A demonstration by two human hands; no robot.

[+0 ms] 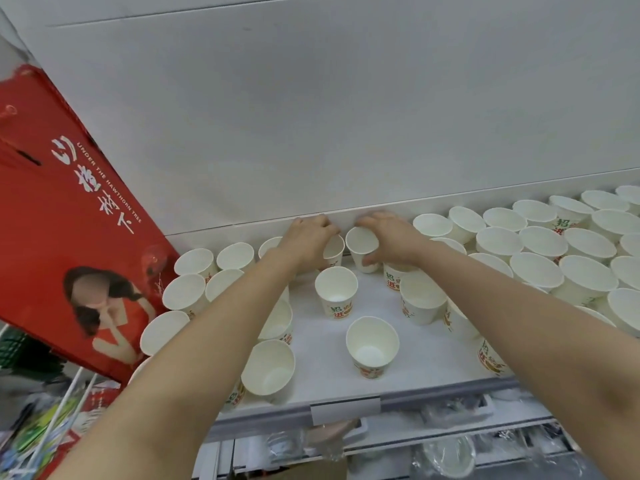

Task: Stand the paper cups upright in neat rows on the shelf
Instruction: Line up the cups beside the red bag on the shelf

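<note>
Several white paper cups with red and green print stand upright on a white shelf (322,362). At the back of the shelf my left hand (306,239) curls round one cup (335,252), mostly hidden under my palm. My right hand (389,237) grips another cup (363,247) beside it, thumb low on its side. The two cups stand close, almost touching, near the back wall. In the gap between my arms stand two loose cups: one (336,291) in the middle, one (372,344) nearer the front edge.
Cups crowd the shelf's left (194,265) and right (536,271) parts. A red printed gift box (69,209) leans at the left. A blank price tag holder (346,408) sits on the front edge. Plastic-wrapped goods (446,455) lie on the lower shelf.
</note>
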